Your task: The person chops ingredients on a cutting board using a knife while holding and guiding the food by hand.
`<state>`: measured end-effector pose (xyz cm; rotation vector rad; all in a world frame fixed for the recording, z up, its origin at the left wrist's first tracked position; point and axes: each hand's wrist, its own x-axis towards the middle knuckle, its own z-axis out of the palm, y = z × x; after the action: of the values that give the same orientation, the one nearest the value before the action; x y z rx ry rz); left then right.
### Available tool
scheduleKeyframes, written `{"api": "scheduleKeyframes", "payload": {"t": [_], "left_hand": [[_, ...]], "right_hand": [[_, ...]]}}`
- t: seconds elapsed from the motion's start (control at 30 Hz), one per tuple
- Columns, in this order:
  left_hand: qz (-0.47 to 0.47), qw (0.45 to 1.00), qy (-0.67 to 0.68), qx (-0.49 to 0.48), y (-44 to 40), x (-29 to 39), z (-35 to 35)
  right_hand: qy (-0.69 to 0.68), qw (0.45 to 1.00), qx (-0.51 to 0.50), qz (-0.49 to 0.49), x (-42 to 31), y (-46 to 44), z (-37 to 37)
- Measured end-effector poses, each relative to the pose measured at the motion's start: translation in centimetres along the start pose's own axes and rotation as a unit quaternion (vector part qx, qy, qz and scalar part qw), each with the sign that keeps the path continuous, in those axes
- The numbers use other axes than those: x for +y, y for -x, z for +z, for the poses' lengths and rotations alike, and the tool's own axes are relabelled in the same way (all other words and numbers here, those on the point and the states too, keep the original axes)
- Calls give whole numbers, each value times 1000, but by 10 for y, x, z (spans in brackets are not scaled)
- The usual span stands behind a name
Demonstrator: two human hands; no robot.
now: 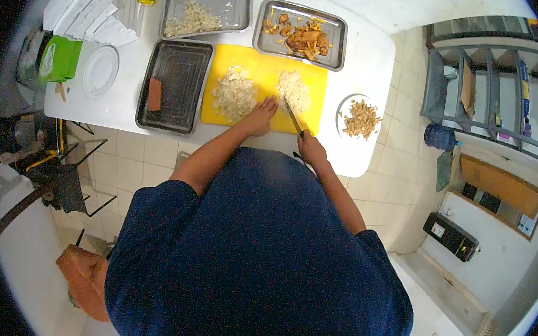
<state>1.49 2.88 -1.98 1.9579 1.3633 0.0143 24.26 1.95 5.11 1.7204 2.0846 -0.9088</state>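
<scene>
A yellow cutting board (265,66) lies on the white table, bearing two piles of pale chopped food. My right hand (310,148) is closed round the handle of a knife (294,118), whose blade reaches the lower left edge of the right pile (294,92). My left hand (261,118) rests on the board between the piles, near the blade, its fingers stretched towards the right pile. The larger left pile (235,94) lies just beyond that hand. Nothing shows in the left hand.
Metal trays stand around the board: a dark one (172,119) with a reddish-brown block, one with pale shreds (237,7), one with browned pieces (335,44). A plate of brown bits (362,119) sits right. White boxes (86,5) and a white plate (101,71) are left.
</scene>
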Motion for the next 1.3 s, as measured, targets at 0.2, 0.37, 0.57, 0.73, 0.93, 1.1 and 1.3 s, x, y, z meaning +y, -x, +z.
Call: {"api": "scheduleKeyframes", "payload": {"t": [0.2, 0.37, 0.57, 0.73, 0.93, 1.1, 1.3], "left_hand": [[13, 999, 3, 33, -1, -4, 11], [15, 999, 3, 32, 0, -5, 12], [13, 999, -6, 46, -3, -8, 14], [7, 1000, 6, 19, 3, 0, 3], [12, 999, 21, 38, 5, -3, 6], [-18, 1000, -13, 10, 5, 8, 1], [-25, 999, -25, 17, 12, 9, 8]], "right_hand": [[19, 1000, -10, -6, -8, 3, -24], [37, 999, -22, 2, -14, 3, -34], [18, 1000, -15, -13, -7, -4, -13], [2, 1000, 6, -5, 10, -7, 13], [-24, 999, 30, -14, 0, -2, 0], [-41, 999, 4, -5, -15, 6, -13], [-33, 999, 29, -8, -20, 5, -1]]}}
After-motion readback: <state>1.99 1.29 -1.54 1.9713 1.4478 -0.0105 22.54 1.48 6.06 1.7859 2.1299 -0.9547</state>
